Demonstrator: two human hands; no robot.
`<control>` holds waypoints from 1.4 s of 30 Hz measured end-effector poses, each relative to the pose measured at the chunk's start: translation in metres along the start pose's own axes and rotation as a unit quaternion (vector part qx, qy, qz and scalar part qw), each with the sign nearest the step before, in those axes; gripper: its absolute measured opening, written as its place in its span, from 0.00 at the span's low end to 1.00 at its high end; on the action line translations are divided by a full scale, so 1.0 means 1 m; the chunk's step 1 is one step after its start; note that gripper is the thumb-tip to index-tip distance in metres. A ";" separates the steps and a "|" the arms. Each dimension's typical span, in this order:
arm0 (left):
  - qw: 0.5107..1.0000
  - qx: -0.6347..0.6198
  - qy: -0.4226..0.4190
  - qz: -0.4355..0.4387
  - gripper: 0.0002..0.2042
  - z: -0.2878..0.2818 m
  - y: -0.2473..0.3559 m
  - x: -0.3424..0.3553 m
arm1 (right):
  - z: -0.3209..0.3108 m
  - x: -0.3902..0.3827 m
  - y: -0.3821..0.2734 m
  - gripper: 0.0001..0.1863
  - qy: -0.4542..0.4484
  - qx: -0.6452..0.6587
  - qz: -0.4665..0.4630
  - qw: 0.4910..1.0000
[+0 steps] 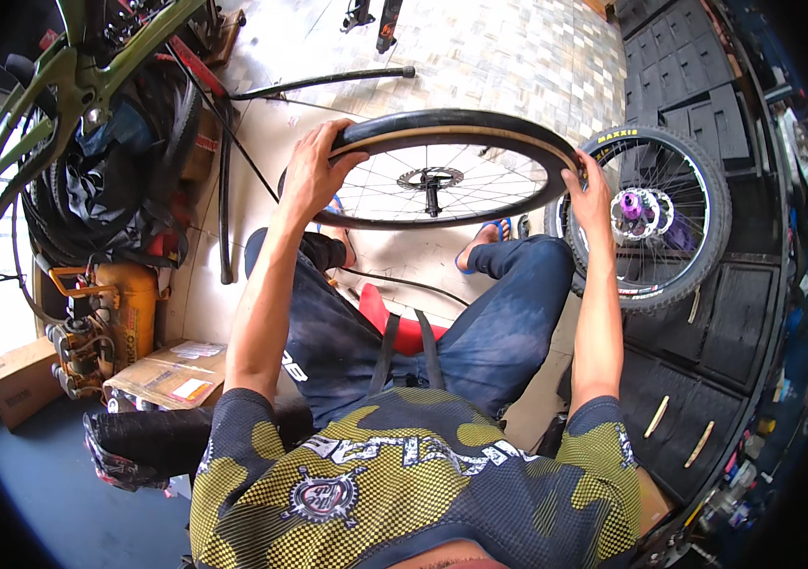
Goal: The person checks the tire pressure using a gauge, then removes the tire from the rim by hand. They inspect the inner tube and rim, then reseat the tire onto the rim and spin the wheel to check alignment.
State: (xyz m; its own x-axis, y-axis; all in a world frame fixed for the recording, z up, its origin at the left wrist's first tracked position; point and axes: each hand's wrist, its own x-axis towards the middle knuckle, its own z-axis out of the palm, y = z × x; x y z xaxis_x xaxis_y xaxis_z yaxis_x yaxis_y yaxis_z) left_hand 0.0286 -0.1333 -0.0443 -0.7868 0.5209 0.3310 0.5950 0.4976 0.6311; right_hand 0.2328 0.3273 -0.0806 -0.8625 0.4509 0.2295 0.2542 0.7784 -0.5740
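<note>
I hold a bicycle wheel [442, 121] level above my knees, fitted with a black tyre that has a tan sidewall band, a spoked rim and a hub [431, 194] with a brake disc. My left hand [320, 175] grips the wheel at its left side, thumb over the tyre, fingers around the outer edge. My right hand [589, 194] grips the tyre at the right side, thumb and fingers around it. Below the wheel are my sandalled feet on the tiled floor.
A second wheel [603, 137] with a purple hub leans at right against black drawers [726, 322]. At left are a green bike frame [91, 71], hanging tyres, a yellow compressor tank [127, 303] and cardboard boxes [162, 375]. Long black tubes [226, 228] lie on the floor.
</note>
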 end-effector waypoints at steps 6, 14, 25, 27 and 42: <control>0.998 0.053 -0.001 -0.035 0.27 0.019 0.006 0.017 | 0.004 0.003 -0.032 0.35 0.026 -0.002 -0.016 1.000; 0.990 0.079 -0.084 -0.077 0.26 0.027 0.042 0.038 | 0.004 -0.048 -0.049 0.37 -0.009 0.008 0.028 1.000; 0.997 0.022 -0.070 -0.029 0.29 0.060 0.070 0.044 | -0.005 -0.044 -0.075 0.35 0.073 0.016 -0.061 0.995; 0.996 0.021 -0.084 -0.021 0.29 0.058 0.070 0.042 | -0.015 -0.033 -0.086 0.37 0.086 -0.007 -0.092 0.992; 0.992 -0.046 -0.098 0.067 0.24 0.025 0.075 0.001 | -0.025 0.002 -0.119 0.38 0.023 -0.134 -0.185 0.973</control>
State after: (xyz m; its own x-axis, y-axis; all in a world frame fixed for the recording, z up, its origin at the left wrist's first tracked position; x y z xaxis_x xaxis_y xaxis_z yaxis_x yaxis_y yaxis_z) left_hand 0.0763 -0.0778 -0.0142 -0.6502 0.7066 0.2792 0.6671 0.3551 0.6548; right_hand 0.2120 0.2462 0.0077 -0.8981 0.1320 0.4196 0.0402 0.9746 -0.2205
